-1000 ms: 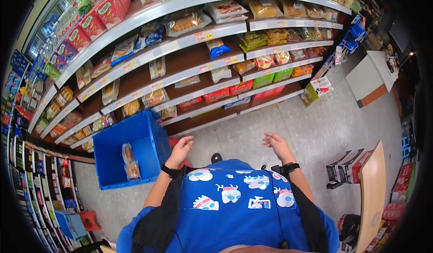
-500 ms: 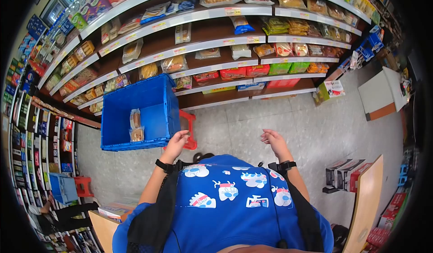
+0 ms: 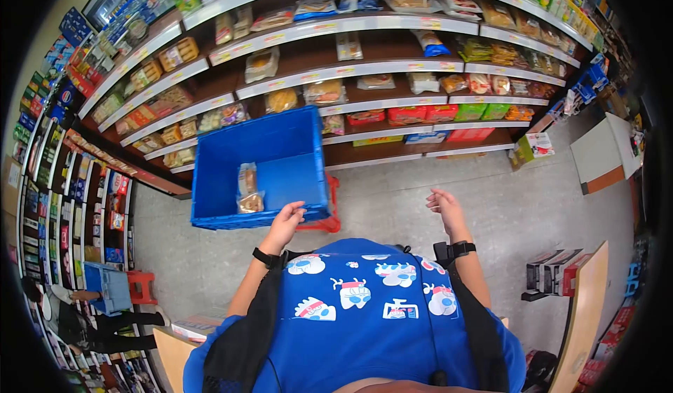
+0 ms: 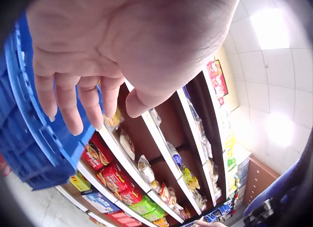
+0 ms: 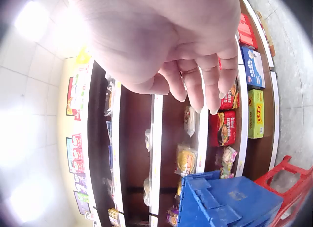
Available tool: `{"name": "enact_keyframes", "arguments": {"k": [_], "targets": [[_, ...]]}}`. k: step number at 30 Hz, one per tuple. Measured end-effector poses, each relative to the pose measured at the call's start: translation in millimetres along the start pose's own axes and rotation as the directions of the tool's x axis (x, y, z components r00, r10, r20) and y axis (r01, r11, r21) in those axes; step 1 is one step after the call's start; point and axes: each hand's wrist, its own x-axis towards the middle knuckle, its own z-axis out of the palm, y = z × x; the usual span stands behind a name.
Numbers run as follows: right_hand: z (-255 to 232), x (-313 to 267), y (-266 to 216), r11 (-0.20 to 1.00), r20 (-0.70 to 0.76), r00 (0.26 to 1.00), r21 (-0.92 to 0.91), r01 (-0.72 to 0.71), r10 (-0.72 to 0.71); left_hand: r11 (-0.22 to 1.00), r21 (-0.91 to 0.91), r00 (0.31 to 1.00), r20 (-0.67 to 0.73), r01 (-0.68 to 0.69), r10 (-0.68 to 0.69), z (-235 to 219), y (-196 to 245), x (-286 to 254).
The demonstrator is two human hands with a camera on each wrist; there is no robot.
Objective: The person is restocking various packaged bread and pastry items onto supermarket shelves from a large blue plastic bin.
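My left hand (image 3: 286, 223) hangs at the near right corner of a blue plastic crate (image 3: 210, 176), overlapping its rim in the head view. Its fingers are loosely bent and hold nothing; the left wrist view shows the bare palm beside the crate wall (image 4: 29, 124). Two packaged bread items lie in the crate: a longer pack (image 3: 247, 179) and a rounder pack (image 3: 250, 202). To the right, over the floor, my right hand (image 3: 446, 211) is held out with relaxed fingers and nothing in it. A red stool (image 3: 332, 204) stands under the crate.
Shelves (image 3: 392, 64) with packaged bread and snacks run across the front. Another rack (image 3: 70, 204) lines the left, where a person (image 3: 84, 323) is beside a smaller blue crate (image 3: 105, 288) and a red stool (image 3: 142, 288). Boxes (image 3: 554, 274) and a wooden panel (image 3: 582, 316) stand at right.
The view has turned, so the shelves and crate sit further right, and the crate is closer to my left hand. A person has come into view at lower left. Both hands remain empty.
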Motion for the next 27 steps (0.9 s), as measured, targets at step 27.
{"name": "enact_keyframes", "arguments": {"k": [27], "targets": [[219, 24, -6, 0.994, 0.207, 0.977, -0.11, -0.026, 0.049, 0.996, 0.003, 0.965, -0.25, 0.087, -0.083, -190, -40, -78]]}}
